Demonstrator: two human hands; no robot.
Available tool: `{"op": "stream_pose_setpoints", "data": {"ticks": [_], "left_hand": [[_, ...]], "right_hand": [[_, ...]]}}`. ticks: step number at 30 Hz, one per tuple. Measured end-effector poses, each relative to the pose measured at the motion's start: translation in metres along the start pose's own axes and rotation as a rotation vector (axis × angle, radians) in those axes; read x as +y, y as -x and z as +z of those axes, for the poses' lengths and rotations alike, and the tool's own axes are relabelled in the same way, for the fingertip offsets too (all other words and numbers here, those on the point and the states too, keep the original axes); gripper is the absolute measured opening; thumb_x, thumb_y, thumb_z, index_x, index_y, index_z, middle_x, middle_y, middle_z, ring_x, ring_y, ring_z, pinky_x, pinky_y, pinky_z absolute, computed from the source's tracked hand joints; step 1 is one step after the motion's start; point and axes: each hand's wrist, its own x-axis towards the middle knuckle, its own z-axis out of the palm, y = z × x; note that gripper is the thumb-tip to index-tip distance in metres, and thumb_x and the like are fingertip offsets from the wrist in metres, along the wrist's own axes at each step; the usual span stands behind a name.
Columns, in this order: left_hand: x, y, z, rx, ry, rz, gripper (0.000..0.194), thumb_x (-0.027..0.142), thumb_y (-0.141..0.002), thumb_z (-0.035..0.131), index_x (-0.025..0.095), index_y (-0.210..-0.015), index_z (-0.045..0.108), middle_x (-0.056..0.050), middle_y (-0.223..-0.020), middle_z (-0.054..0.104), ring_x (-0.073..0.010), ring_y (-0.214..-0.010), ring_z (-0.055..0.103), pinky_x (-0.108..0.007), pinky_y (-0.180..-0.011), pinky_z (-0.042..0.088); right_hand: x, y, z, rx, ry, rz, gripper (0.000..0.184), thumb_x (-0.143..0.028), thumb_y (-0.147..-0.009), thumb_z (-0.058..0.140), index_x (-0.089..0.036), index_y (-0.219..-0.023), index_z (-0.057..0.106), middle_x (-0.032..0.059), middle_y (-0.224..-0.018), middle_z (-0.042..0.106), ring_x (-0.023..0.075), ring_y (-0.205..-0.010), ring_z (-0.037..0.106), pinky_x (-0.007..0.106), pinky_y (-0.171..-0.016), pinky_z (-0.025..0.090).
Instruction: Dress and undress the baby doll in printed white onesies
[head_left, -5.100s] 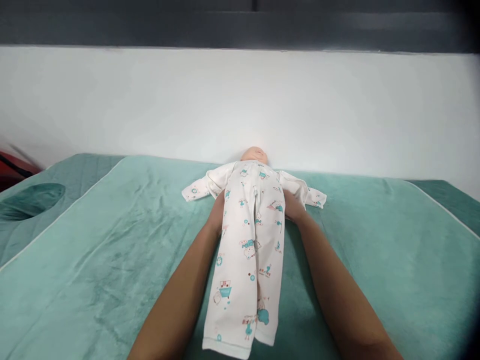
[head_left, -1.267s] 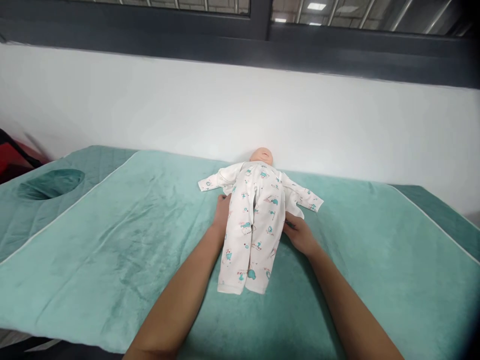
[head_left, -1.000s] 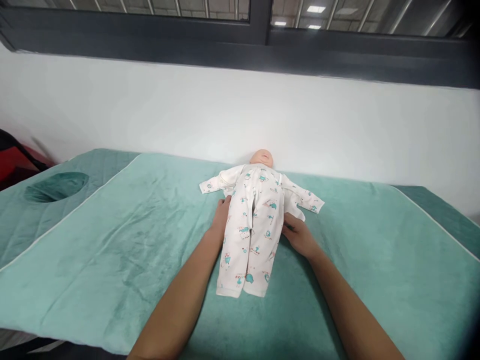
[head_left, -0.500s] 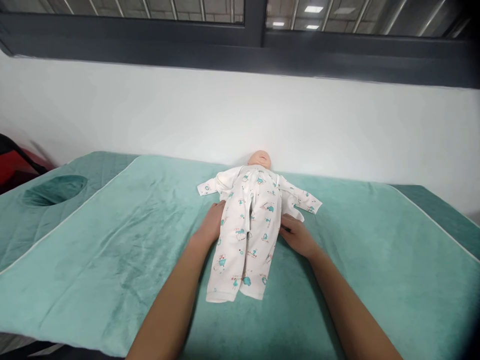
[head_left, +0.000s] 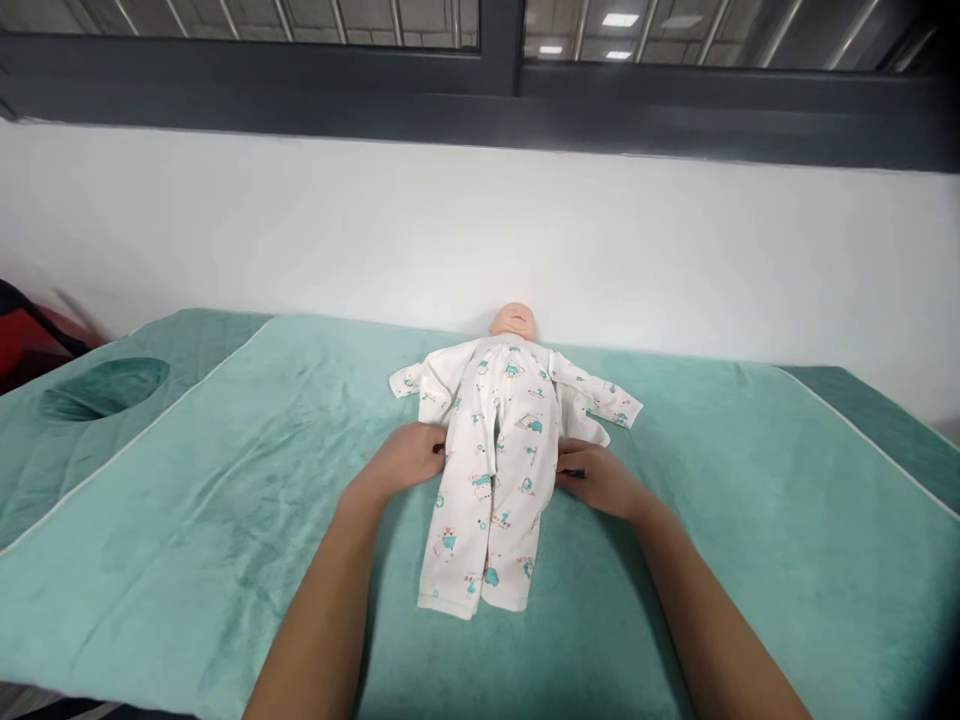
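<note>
A baby doll [head_left: 513, 320] lies on its back with its head near the wall. It wears a white printed long-sleeved baby shirt [head_left: 600, 392], sleeves spread to both sides. White baby pants [head_left: 487, 500] with teal and red prints lie over its front, legs stretching toward me. At the left edge of the pants, my left hand [head_left: 409, 458] is closed, thumb and fingers pinching the cloth. My right hand [head_left: 600, 480] grips the opposite edge with bent fingers, its fingertips partly hidden by the fabric. The doll's body and legs are covered.
Everything lies on a padded bed with a green cover [head_left: 225, 520]. A face hole [head_left: 105, 388] opens at its left end. Behind stands a white wall [head_left: 337, 230] below a dark window frame [head_left: 337, 95]. A red and black object [head_left: 30, 335] is at far left.
My left hand has come slightly toward me and outward along the pants' edge. The pants' legs have shifted a little, and my right hand has stayed nearly in place.
</note>
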Motion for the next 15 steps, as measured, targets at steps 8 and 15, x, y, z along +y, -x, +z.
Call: {"op": "stream_pose_setpoints", "data": {"ticks": [8, 15], "left_hand": [[-0.009, -0.010, 0.011, 0.354, 0.048, -0.280, 0.030, 0.030, -0.089, 0.044, 0.026, -0.110, 0.065, -0.004, -0.091, 0.071, -0.0230, -0.086, 0.063, -0.030, -0.070, 0.040], [-0.020, -0.038, 0.032, 0.585, -0.128, -0.433, 0.065, 0.048, -0.081, 0.062, 0.017, -0.136, 0.049, -0.018, -0.132, 0.054, -0.0362, -0.120, 0.050, -0.047, -0.092, 0.042]], "right_hand": [[0.028, -0.005, 0.006, 0.333, 0.136, 0.276, 0.025, -0.035, -0.093, 0.050, -0.022, -0.090, 0.071, 0.0026, -0.082, 0.069, 0.0189, -0.074, 0.062, 0.030, -0.068, 0.047], [0.041, -0.034, 0.003, 0.772, 0.709, 0.244, 0.037, -0.025, -0.090, 0.051, -0.020, -0.126, 0.059, 0.0119, -0.132, 0.058, 0.0292, -0.124, 0.046, 0.044, -0.103, 0.036]]}}
